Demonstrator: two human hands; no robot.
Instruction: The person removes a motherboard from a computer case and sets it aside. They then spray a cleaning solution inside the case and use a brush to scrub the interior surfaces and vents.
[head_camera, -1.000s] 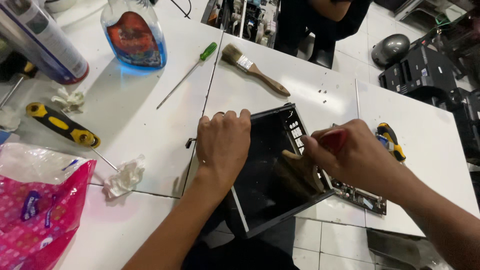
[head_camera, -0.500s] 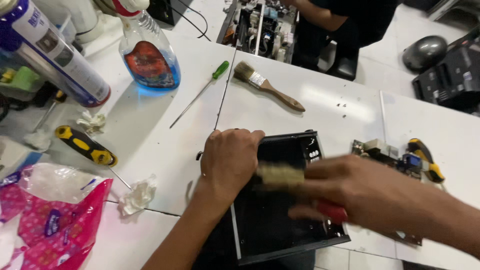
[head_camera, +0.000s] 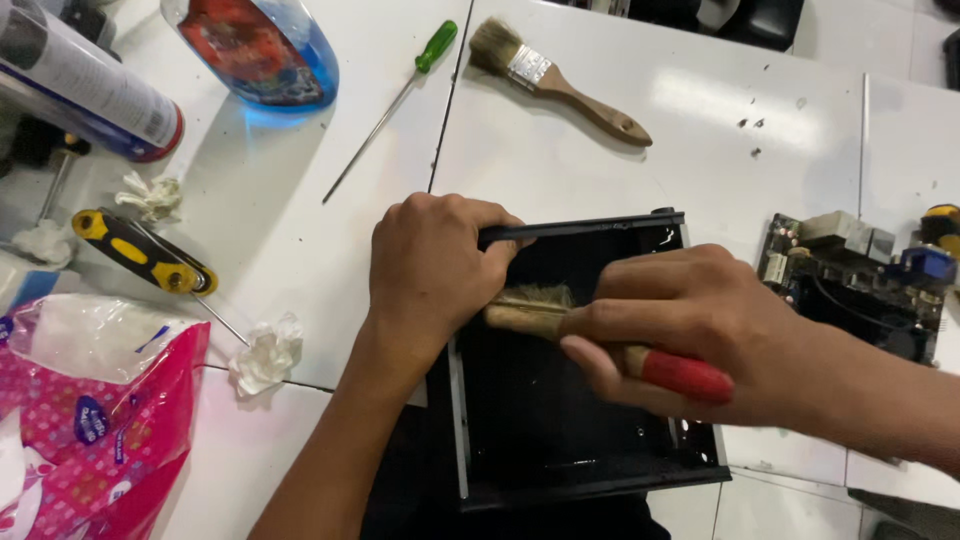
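A black metal tray-like case (head_camera: 560, 440) lies on the white table (head_camera: 700, 150) in front of me. My left hand (head_camera: 430, 270) grips its upper left corner, fingers curled over the rim. My right hand (head_camera: 690, 325) is shut on a small brush with a red handle (head_camera: 685, 373). The brush's tan bristles (head_camera: 525, 305) rest inside the case, right beside my left hand.
A green circuit board (head_camera: 850, 270) lies right of the case. Beyond it rest a wooden-handled paintbrush (head_camera: 560, 82) and a green screwdriver (head_camera: 395, 100). At left are a blue spray bottle (head_camera: 255, 50), a spray can (head_camera: 85, 90), a yellow-black screwdriver (head_camera: 140, 250), crumpled tissues (head_camera: 265, 355) and a pink tissue pack (head_camera: 90, 420).
My right hand has swept the brush leftward across the case, from its right side to beside my left hand. My left hand stayed on the case's corner. The view has shifted closer.
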